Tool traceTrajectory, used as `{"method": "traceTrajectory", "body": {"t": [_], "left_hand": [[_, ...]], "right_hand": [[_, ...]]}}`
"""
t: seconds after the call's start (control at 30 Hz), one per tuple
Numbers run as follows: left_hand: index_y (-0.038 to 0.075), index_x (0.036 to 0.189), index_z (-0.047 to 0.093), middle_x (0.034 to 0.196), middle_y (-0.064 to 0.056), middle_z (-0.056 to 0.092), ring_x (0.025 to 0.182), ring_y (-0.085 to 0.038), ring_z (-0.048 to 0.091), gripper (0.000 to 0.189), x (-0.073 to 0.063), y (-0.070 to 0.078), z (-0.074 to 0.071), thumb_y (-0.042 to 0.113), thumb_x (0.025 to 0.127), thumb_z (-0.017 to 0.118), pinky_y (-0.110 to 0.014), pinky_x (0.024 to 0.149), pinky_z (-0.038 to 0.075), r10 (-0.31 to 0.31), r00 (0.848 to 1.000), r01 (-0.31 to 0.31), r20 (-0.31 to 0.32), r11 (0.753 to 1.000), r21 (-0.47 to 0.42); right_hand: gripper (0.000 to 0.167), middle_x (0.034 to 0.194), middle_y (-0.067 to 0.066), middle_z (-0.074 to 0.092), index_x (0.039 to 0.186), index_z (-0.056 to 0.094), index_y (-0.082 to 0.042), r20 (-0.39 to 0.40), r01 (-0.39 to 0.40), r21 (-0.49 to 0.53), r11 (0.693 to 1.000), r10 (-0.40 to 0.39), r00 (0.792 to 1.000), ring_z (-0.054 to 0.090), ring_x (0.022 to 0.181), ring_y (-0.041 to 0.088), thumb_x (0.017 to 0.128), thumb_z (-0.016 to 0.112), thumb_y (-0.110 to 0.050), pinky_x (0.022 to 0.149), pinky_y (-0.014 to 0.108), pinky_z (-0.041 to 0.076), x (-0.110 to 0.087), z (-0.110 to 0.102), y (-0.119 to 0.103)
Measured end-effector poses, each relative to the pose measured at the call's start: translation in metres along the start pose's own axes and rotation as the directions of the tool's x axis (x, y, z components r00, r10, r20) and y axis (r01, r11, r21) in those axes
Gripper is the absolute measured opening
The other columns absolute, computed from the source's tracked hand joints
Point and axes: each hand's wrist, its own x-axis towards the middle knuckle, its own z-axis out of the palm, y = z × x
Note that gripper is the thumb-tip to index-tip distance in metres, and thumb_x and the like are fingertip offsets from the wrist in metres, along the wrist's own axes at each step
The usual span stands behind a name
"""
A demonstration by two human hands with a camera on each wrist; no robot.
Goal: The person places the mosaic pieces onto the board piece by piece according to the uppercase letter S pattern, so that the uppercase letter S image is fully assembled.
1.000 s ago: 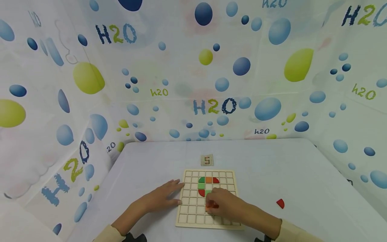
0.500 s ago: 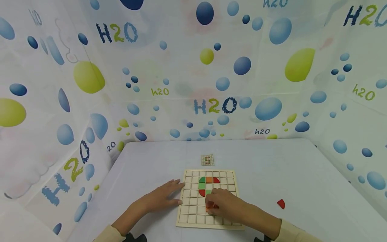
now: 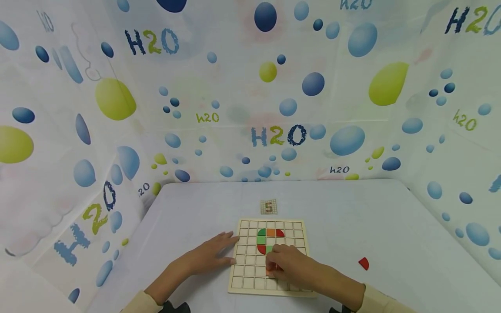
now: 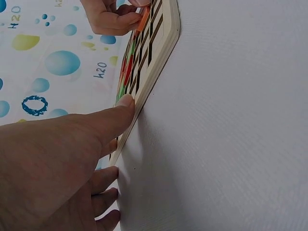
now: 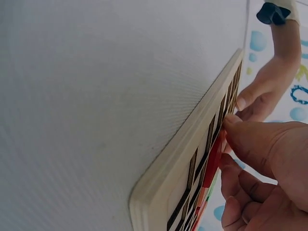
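Note:
A wooden grid board (image 3: 246, 283) lies on the white table. In its cells sit a green rounded tile (image 3: 261, 232), an orange square (image 3: 270, 232), a red rounded tile (image 3: 279, 233), a light green square (image 3: 261, 240) and another red rounded piece (image 3: 261, 249). My right hand (image 3: 291, 263) is over the board's middle, its thumb and fingers pinching an orange tile (image 4: 143, 20) at the surface. A red tile (image 5: 213, 161) shows beside those fingers in the right wrist view. My left hand (image 3: 211, 252) touches the board's left edge with thumb and fingers extended.
A small card (image 3: 268, 207) with a grid and an S-like figure lies beyond the board. One loose red quarter-round tile (image 3: 364, 263) lies to the right. A printed curtain (image 3: 235, 87) surrounds the table (image 3: 195, 204) at the back and sides.
Both hands stay almost where they were. The right hand shifts very slightly over the orange tile, and less of the red beneath it shows. The board and loose tile stay put.

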Motion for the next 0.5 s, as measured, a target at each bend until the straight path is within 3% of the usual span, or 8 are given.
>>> {"method": "traceTrajectory", "body": {"t": [0.5], "left_hand": [[0.022, 0.161, 0.046, 0.17, -0.013, 0.036, 0.16, -0.039, 0.027, 0.071, 0.0004, 0.0012, -0.0009, 0.051, 0.1, 0.069, -0.063, 0.125, 0.031, -0.005, 1.0, 0.005, 0.009, 1.0, 0.015]], "right_hand": [[0.012, 0.088, -0.018, 0.055, 0.096, 0.071, -0.025, 0.011, -0.005, 0.023, 1.0, 0.005, 1.0, 0.048, 0.078, -0.001, 0.095, 0.082, -0.026, 0.072, 0.017, 0.048, 0.0012, 0.0027, 0.003]]}}
